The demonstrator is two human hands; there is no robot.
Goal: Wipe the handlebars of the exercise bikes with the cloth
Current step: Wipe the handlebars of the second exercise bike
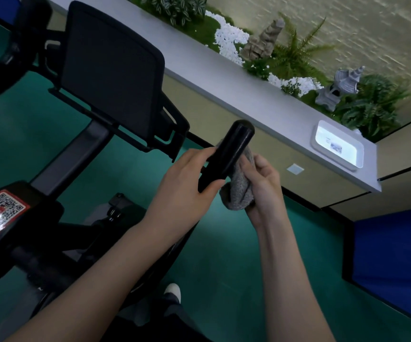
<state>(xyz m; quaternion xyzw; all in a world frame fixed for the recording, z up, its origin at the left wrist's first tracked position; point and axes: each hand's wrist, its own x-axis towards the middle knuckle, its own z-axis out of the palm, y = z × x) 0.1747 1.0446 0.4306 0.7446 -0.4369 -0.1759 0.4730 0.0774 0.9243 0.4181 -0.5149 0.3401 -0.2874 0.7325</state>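
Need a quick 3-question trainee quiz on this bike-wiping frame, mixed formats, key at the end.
1. True or false: the left hand holds the cloth.
2. Which side of the handlebar is the cloth pressed against? A) the person's right B) the person's left C) its end cap
3. Fill in: the sticker on the bike frame shows a ___ code.

Key: 1 false, the right hand grips it while the left steadies the handlebar; 2 A; 3 QR.
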